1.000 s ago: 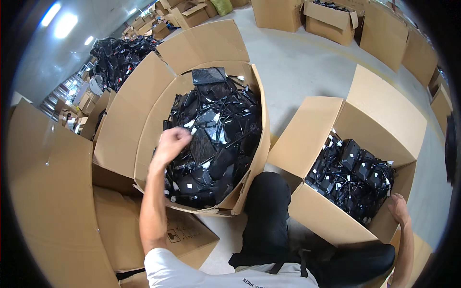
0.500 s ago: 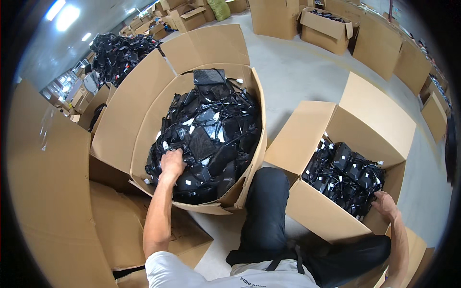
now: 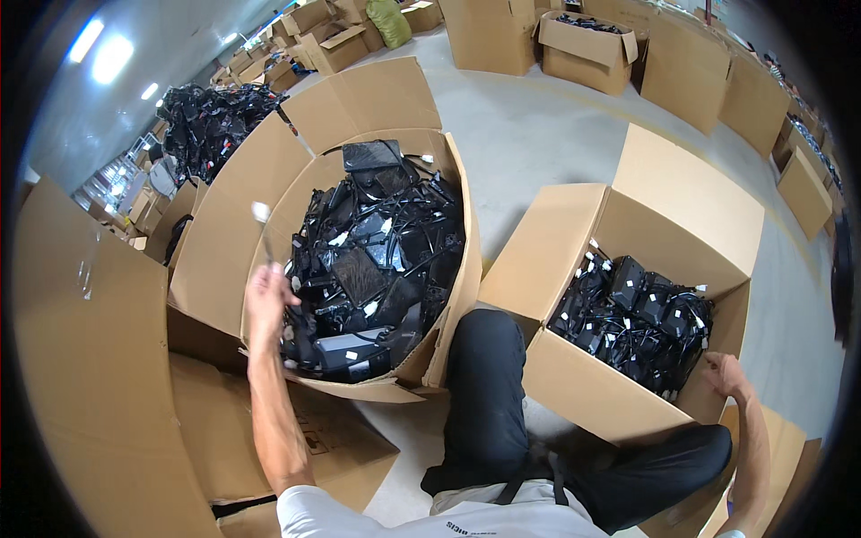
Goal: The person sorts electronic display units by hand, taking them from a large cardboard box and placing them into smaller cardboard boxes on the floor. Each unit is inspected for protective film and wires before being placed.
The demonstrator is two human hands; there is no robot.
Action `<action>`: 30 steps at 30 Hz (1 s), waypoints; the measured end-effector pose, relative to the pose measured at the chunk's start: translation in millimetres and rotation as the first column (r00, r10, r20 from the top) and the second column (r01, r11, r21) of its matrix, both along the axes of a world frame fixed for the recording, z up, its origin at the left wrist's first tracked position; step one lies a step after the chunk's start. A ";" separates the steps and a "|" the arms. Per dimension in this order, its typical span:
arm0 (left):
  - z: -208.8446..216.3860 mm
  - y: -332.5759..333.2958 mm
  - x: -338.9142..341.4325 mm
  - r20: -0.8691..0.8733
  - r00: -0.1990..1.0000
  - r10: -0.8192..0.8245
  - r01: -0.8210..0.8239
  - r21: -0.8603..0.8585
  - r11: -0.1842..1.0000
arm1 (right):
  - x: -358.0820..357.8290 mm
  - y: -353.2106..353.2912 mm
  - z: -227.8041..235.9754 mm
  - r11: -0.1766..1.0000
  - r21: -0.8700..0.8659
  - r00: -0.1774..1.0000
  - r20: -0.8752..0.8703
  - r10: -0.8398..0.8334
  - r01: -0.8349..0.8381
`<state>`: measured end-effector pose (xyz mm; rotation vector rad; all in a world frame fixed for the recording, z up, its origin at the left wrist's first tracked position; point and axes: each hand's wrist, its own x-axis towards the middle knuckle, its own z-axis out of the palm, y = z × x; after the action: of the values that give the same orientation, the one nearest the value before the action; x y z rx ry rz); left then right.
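My left hand point(image 3: 267, 300) is closed on a dark cable point(image 3: 266, 242), whose white connector point(image 3: 260, 212) sticks up above my fingers. It is at the left side of a large cardboard box point(image 3: 453, 233) heaped with black power adapters point(image 3: 359, 273) and tangled cables. Whether an adapter hangs from the held cable is unclear. My right hand point(image 3: 726, 375) reaches over the right wall of a smaller cardboard box point(image 3: 583, 386), its fingers loosely bent and apart beside more black adapters point(image 3: 632, 314) with white-ended cables. I see nothing held in it.
A tall cardboard panel point(image 3: 90, 359) stands at the left, with a folded carton point(image 3: 215, 421) beside my left forearm. Behind the large box rises a heap of black bagged items point(image 3: 215, 125). More cartons point(image 3: 587, 54) line the far floor, and a green sack point(image 3: 388, 22) stands there.
My left hand has come up and left out of the heap, now with a white-ended cable in it. The right hand stays by the smaller box's wall, fingers more bent. The view has shifted slightly.
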<state>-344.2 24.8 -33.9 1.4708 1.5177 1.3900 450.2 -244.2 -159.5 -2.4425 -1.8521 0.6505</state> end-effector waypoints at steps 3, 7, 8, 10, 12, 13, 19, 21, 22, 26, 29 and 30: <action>75.4 -7.8 29.9 0.130 0.981 -0.145 0.120 0.180 0.976 | -43.8 25.9 48.2 1.000 -0.013 0.994 -0.104 -0.021 0.020; 140.5 -19.9 120.6 0.191 0.944 -0.268 0.220 0.241 0.945 | -117.9 77.7 78.4 0.917 0.341 0.916 -0.263 0.303 -0.206; 146.1 -24.8 139.1 0.213 0.907 -0.363 0.310 0.244 0.919 | -150.2 97.4 91.5 0.865 0.432 0.875 -0.279 0.395 -0.253; 154.6 -37.7 169.6 0.237 0.825 -0.513 0.452 0.266 0.851 | -226.5 127.0 127.9 0.736 0.611 0.816 -0.242 0.524 -0.292; 159.3 -41.0 206.5 0.291 0.728 -0.621 0.539 0.317 0.780 | -286.3 139.4 151.2 0.541 0.742 0.786 -0.030 0.618 -0.397; 162.4 -43.6 227.4 0.334 0.674 -0.658 0.560 0.349 0.751 | -316.0 139.1 164.5 0.441 0.791 0.768 0.055 0.638 -0.423; 159.6 -46.6 293.0 0.477 0.396 -0.785 0.736 0.346 0.582 | -374.3 144.6 137.7 0.194 0.981 0.928 -0.060 0.366 -0.013; 149.9 -34.9 277.4 0.329 0.497 -0.803 0.763 0.275 0.585 | -352.6 144.0 139.6 0.355 0.912 0.854 -0.345 0.389 0.207; 135.5 -22.0 261.2 0.236 0.580 -0.780 0.750 0.219 0.624 | -338.6 140.1 139.5 0.446 0.844 0.805 -0.473 0.358 0.298; 41.4 42.9 125.6 -0.735 0.487 -0.471 0.574 -0.138 0.807 | -270.0 127.3 119.6 0.637 0.543 0.517 -0.818 0.253 0.547; -49.5 38.3 74.4 -0.870 0.001 -0.493 0.179 -0.485 0.856 | -235.5 111.4 101.0 0.703 0.346 0.369 -0.921 0.128 0.621; -74.1 37.1 63.4 -0.930 0.006 -0.366 0.197 -0.358 0.913 | -231.0 107.4 96.1 0.723 0.297 0.328 -0.939 0.103 0.624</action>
<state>-280.9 61.8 -108.1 2.7031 1.7036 -0.3239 219.2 -136.8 -63.4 -1.3054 -0.8512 0.8975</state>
